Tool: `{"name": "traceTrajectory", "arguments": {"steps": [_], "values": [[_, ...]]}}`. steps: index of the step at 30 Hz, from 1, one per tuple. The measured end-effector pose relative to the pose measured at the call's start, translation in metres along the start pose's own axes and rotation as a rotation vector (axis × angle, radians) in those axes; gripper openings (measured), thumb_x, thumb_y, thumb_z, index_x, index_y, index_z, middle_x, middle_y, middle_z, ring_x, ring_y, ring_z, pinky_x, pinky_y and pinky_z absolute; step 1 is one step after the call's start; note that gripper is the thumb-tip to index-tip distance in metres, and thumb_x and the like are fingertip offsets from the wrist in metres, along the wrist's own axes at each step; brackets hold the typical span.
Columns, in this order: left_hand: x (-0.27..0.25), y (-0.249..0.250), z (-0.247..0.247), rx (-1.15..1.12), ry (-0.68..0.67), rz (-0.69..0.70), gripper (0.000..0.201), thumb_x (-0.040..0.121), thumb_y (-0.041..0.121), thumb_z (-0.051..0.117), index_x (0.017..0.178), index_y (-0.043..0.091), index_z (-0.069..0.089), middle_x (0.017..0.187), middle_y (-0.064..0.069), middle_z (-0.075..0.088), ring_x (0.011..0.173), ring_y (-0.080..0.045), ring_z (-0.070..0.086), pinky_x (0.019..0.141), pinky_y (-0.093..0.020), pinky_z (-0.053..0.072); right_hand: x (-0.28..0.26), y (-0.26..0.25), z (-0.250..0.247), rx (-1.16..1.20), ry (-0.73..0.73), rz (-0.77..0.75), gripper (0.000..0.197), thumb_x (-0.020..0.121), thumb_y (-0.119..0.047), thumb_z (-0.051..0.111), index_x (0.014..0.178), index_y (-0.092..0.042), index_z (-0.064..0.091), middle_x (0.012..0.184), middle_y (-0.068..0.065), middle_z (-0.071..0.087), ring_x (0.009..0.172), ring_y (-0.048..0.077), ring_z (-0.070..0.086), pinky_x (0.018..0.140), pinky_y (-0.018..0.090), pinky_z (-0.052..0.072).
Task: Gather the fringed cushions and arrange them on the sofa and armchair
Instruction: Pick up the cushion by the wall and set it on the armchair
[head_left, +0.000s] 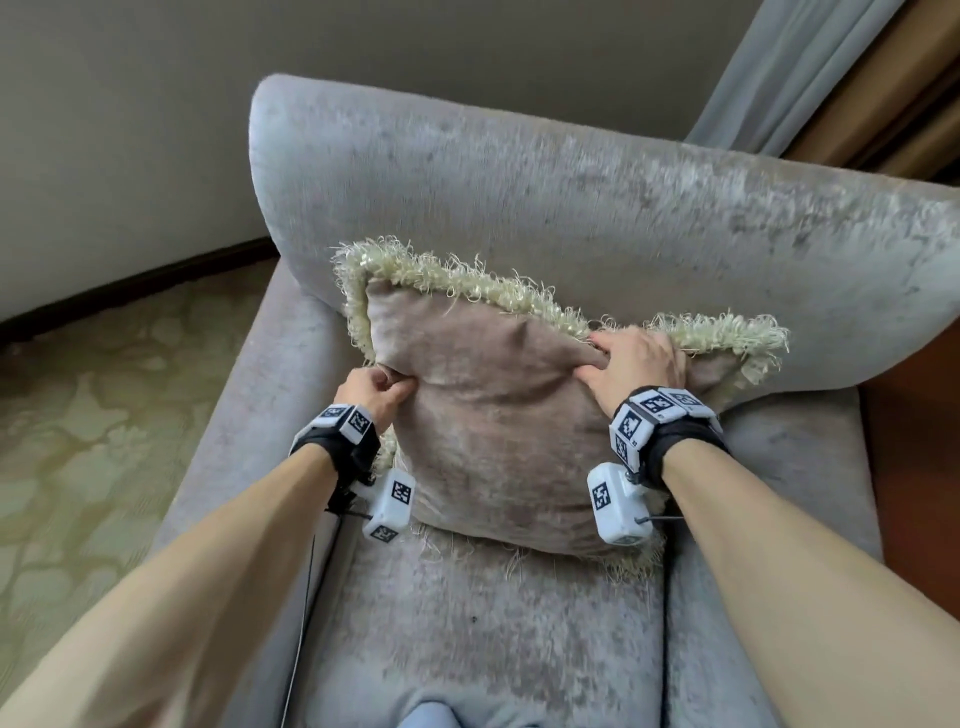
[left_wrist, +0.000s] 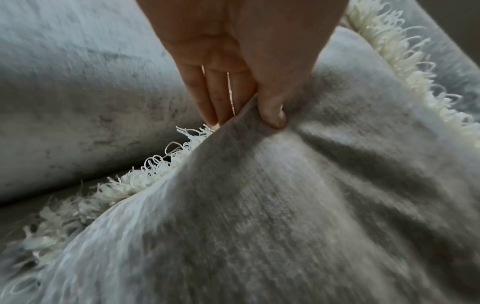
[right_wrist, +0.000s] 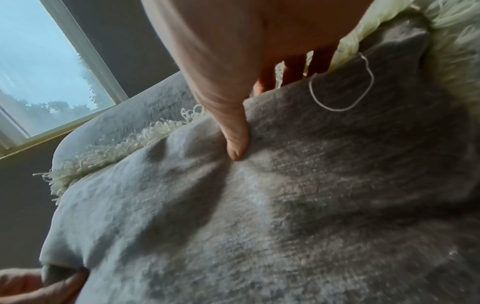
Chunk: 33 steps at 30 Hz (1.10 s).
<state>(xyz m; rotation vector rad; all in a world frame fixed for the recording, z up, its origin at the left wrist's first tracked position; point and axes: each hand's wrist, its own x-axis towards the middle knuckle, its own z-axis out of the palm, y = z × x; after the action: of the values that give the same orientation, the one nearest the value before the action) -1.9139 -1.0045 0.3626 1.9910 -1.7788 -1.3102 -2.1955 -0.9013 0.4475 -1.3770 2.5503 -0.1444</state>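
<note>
My left hand (head_left: 375, 391) pinches the left edge of the fringed cushion (head_left: 498, 431), thumb in front and fingers behind. My right hand (head_left: 631, 364) grips its top edge near the right corner, thumb pressed into the front. The cushion stands tilted on the armchair (head_left: 571, 208) seat, leaning against the backrest, closer to the seat's back edge.

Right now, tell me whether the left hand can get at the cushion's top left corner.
Probably yes. The left hand already pinches the cushion on its left edge, just below that corner, and only fringe and the armchair back lie beyond. It would have to let go first; the right hand grips the top edge.
</note>
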Motion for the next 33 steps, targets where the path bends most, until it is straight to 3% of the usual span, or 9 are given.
{"name": "traceTrajectory", "arguments": {"steps": [6,14,16,18,20,22,26,30,33], "values": [[-0.032,0.030,-0.020,0.141,0.035,0.196,0.023,0.094,0.035,0.070,0.091,0.014,0.078,0.089,-0.016,0.075,0.088,-0.035,0.070,0.077,-0.041,0.056,-0.007,0.016,-0.020,0.116,0.026,0.121,0.017,0.080,-0.036,0.071,0.091,-0.024,0.073,0.105,0.008,0.067,0.116,0.034,0.050,0.098,0.041,0.039],[-0.075,0.131,-0.053,0.193,0.119,0.426,0.039,0.095,0.049,0.061,0.082,0.015,0.074,0.071,-0.007,0.069,0.070,-0.032,0.066,0.061,-0.036,0.055,-0.036,0.060,-0.071,0.415,0.103,0.249,0.027,0.075,-0.033,0.074,0.082,-0.008,0.068,0.068,0.012,0.063,0.072,0.035,0.057,0.062,0.035,0.048],[-0.079,0.154,-0.062,0.208,0.142,0.469,0.036,0.095,0.049,0.060,0.075,0.021,0.072,0.070,-0.006,0.067,0.071,-0.032,0.064,0.063,-0.036,0.054,-0.042,0.067,-0.076,0.483,0.118,0.264,0.028,0.074,-0.032,0.075,0.079,-0.005,0.066,0.065,0.014,0.060,0.066,0.033,0.051,0.057,0.034,0.041],[-0.084,0.169,-0.063,0.246,0.146,0.488,0.040,0.097,0.046,0.060,0.059,0.034,0.063,0.059,-0.001,0.053,0.063,-0.029,0.053,0.057,-0.032,0.042,-0.051,0.070,-0.076,0.535,0.109,0.314,0.027,0.072,-0.032,0.076,0.076,-0.007,0.067,0.062,0.013,0.058,0.063,0.030,0.047,0.055,0.033,0.038],[-0.084,0.179,-0.059,0.288,0.156,0.466,0.044,0.097,0.048,0.058,0.057,0.031,0.060,0.055,0.003,0.047,0.060,-0.025,0.048,0.057,-0.030,0.037,-0.059,0.074,-0.069,0.561,0.080,0.349,0.023,0.071,-0.035,0.076,0.075,-0.013,0.069,0.062,0.009,0.060,0.065,0.031,0.052,0.058,0.032,0.042],[-0.082,0.187,-0.054,0.316,0.179,0.443,0.047,0.096,0.053,0.057,0.063,0.020,0.060,0.057,0.005,0.053,0.062,-0.026,0.054,0.060,-0.029,0.043,-0.063,0.077,-0.067,0.559,0.051,0.362,0.020,0.073,-0.036,0.078,0.080,-0.017,0.074,0.068,0.006,0.065,0.072,0.033,0.059,0.065,0.033,0.048],[-0.075,0.206,-0.048,0.387,0.201,0.455,0.041,0.093,0.054,0.057,0.071,0.021,0.066,0.070,0.002,0.069,0.073,-0.031,0.064,0.068,-0.033,0.055,-0.057,0.086,-0.071,0.527,0.009,0.358,0.022,0.076,-0.035,0.078,0.088,-0.016,0.076,0.079,0.008,0.072,0.079,0.034,0.063,0.068,0.032,0.049],[-0.062,0.212,-0.036,0.504,0.131,0.412,0.034,0.096,0.049,0.057,0.083,0.020,0.071,0.081,-0.005,0.072,0.081,-0.033,0.068,0.074,-0.036,0.057,-0.042,0.090,-0.062,0.420,-0.082,0.393,0.017,0.076,-0.030,0.075,0.087,-0.017,0.073,0.086,0.011,0.071,0.087,0.035,0.063,0.072,0.032,0.050],[-0.049,0.186,-0.023,0.438,-0.005,0.460,0.020,0.095,0.042,0.066,0.097,0.024,0.074,0.099,-0.002,0.076,0.094,-0.026,0.071,0.083,-0.035,0.057,-0.037,0.091,-0.045,0.235,-0.218,0.388,0.026,0.080,-0.023,0.069,0.103,-0.013,0.061,0.116,0.017,0.063,0.112,0.038,0.056,0.091,0.039,0.048]]}}
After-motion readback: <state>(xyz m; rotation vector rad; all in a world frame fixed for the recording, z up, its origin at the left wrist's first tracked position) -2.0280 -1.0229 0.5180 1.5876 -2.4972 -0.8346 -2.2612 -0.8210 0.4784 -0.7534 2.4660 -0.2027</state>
